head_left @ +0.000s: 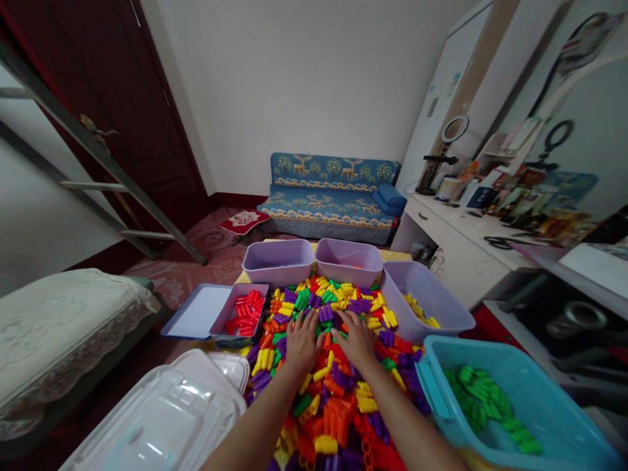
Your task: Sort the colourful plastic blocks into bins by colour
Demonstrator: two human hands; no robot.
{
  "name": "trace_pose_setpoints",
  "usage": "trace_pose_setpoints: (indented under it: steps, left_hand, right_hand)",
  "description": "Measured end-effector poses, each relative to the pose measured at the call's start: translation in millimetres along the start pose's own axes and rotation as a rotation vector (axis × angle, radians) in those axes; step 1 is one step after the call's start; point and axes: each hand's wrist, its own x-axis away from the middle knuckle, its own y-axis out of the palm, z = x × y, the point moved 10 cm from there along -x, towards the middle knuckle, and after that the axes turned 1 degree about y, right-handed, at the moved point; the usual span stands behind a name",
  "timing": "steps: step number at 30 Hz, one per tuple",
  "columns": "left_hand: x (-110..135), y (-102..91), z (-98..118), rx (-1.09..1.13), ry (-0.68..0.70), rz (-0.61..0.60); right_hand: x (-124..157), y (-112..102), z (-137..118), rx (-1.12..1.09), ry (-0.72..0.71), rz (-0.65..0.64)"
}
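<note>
A large heap of plastic tube-shaped toy blocks [335,418] in purple, yellow, orange, green and red covers the table in front of me. My left hand [303,340] rests on the middle of the heap, fingers spread and pointing away from me. Beside it, my right hand [357,337] lies palm down on the blocks, fingers also apart. Between and just beyond my fingertips sits a purple block [326,313], close to both hands. What lies under my palms is hidden.
Lilac bins [277,260] line the far edge; the right-hand lilac bin [422,297] holds yellow blocks. Red blocks fill a box [226,313] at left, green ones lie in a blue tub [530,373] at right. White lids [161,412] are stacked at near left. A sofa [333,196] stands beyond.
</note>
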Motion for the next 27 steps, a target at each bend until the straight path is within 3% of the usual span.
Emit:
trace_pose_setpoints:
  steps: [5,11,16,19,23,27]
  left_hand:
    - [1,-1.4,2,0.006,0.005,-0.007]
    - [-1,-14.1,22,-0.052,0.152,0.039]
    - [-7,-23.3,31,0.073,0.217,-0.026]
    - [-15,-35.4,17,0.259,0.109,0.002]
    - [-35,-44.2,-33,0.776,-0.272,0.083]
    - [-74,-59.5,-70,0.971,-0.436,0.111]
  right_hand:
    - [6,3,-1,0.059,-0.001,-0.05]
    - [4,8,1,0.097,0.014,-0.053]
    - [5,8,-1,0.122,0.003,-0.022]
    - [5,10,-1,0.129,-0.011,-0.021]
    - [4,13,1,0.13,-0.014,-0.017]
    - [3,14,3,0.123,-0.009,-0.016]
